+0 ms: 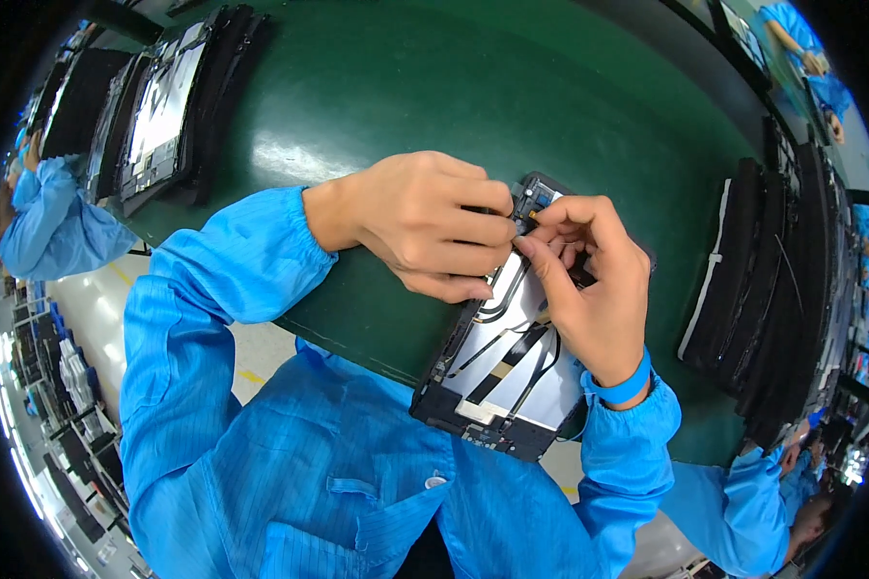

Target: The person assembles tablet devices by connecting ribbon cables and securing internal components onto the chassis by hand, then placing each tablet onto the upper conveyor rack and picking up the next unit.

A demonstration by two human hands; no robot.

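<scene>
An opened tablet-like device [500, 333], with silver panels, dark cables and a black frame, lies aslant before me, its lower end near the table's front edge. My left hand [430, 227] comes in from the left; its curled fingers close on the device's upper left edge, and the fingertips are partly hidden. Over the upper end, my right hand [594, 275] pinches with thumb and index finger beside a small orange part [535, 216]. Whatever lies between those fingertips is too small to make out. A blue band [623, 388] circles my right wrist.
On the green table [406, 77], a stack of opened devices [164, 106] leans at the far left. Black padded slabs [734, 270] stand in a row at the right. Blue-sleeved people work at the left [58, 217], lower right [729, 511] and upper right.
</scene>
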